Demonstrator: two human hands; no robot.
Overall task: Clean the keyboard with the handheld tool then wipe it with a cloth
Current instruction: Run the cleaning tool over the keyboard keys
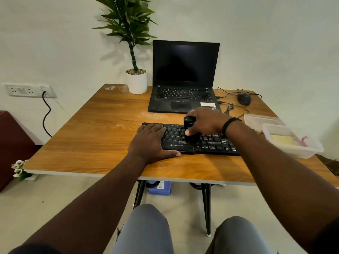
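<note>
Keyboard [211,142] first: it is black and lies flat on the wooden table [91,129], close to the front edge and a little to my right. My left hand [150,143] rests flat on its left end. Those fingers are straight and close together on the keys, and my thumb lies along the front edge, on the table. My right hand [203,121] holds a small black cleaning tool [190,130]. My fingers are curled round its top and my thumb presses its side. The tool stands upright, and its bottom end touches the keys near the middle of the keyboard. I wear a black band [229,125] on my right wrist.

Behind the keyboard sits an open black laptop [183,79] with a dark screen. A plant in a white pot [137,81] stands just to the left of the laptop, near the back of the table. A black mouse [244,99] lies to the right of the laptop, with thin wires near it. Two clear plastic boxes [286,136] sit at the right side of the table, just beside the right end of the keyboard. The nearer box has something pale yellow in it; I cannot tell what it is. My knees in grey trousers [146,230] show under the table edge.
</note>
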